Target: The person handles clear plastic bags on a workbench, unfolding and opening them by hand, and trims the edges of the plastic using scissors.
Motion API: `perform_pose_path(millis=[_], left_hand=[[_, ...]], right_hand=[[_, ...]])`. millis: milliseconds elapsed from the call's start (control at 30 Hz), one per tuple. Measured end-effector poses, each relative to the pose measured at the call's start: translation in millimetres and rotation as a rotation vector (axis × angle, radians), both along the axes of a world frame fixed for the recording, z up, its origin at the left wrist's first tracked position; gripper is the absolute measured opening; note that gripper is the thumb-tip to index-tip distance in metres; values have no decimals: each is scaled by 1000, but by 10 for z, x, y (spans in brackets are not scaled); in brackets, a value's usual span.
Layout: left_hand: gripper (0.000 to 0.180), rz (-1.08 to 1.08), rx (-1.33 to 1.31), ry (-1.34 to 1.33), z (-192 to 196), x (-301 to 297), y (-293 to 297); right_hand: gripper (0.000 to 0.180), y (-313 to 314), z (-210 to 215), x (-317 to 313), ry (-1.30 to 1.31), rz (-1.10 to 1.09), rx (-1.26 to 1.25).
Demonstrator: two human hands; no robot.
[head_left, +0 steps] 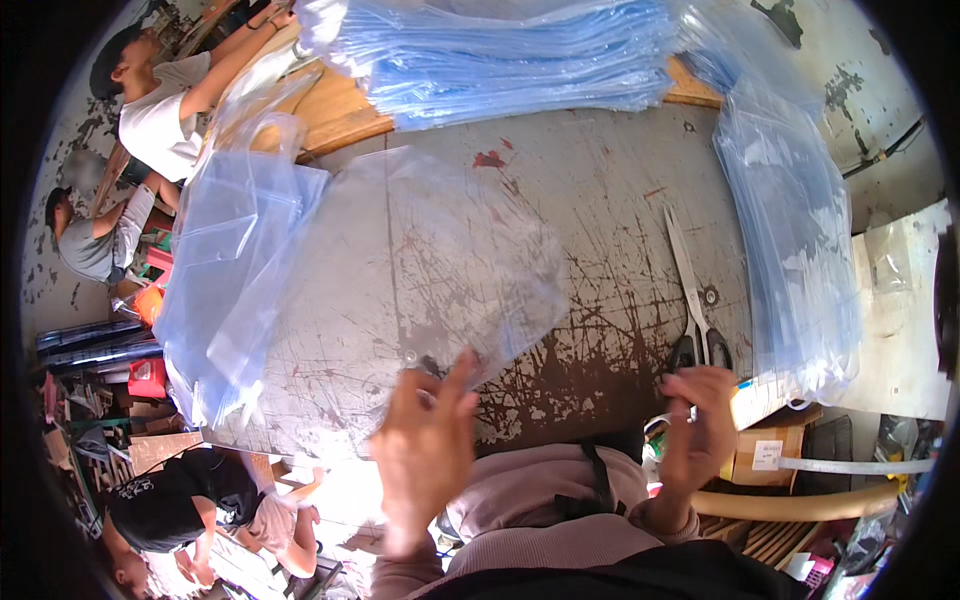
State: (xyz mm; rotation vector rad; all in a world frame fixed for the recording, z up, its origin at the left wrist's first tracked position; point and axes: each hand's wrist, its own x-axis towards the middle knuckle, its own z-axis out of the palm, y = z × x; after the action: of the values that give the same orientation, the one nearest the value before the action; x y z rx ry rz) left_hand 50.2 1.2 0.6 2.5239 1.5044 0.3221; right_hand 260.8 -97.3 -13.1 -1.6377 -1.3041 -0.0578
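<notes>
A clear plastic bag point(450, 235) spreads over the worn grey tabletop, its outline smeared by motion. At the bag's near corner is my left hand point(425, 440), slightly blurred, with finger and thumb closed on the film. My right hand point(700, 430) hovers at the table's near edge with loosely bent fingers, thumb a little apart, and nothing visible in it. Just beyond those fingers lie scissors point(690, 290) with black handles, blades slightly parted and pointing away from me.
Bluish plastic bags lie in a thick stack point(520, 60) along the far edge, a pile point(790, 240) on the right and a draped bundle point(235, 250) on the left. A cardboard box point(765, 455) stands below at right. Several people are at the left.
</notes>
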Motion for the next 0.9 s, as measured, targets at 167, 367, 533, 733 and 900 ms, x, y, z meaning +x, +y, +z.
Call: perform_pose_path(millis=[167,367,533,733,900], left_hand=[[49,-127,-131,-297,-147,482,-181],[54,-171,-273,-247,19,525,-309],[63,-545,-110,16,212,200,-174],[46,-973,-136,34,-61,339,379],[33,-1213,238,-249,-319,561,628]], right_hand=[[42,251,-128,-345,421,236,-268],[42,319,-235,-251,657,147,-326],[36,374,-193,-45,797,47,-268],[23,447,-250,157,854,150,-210],[13,514,-218,144,841,121,-220]])
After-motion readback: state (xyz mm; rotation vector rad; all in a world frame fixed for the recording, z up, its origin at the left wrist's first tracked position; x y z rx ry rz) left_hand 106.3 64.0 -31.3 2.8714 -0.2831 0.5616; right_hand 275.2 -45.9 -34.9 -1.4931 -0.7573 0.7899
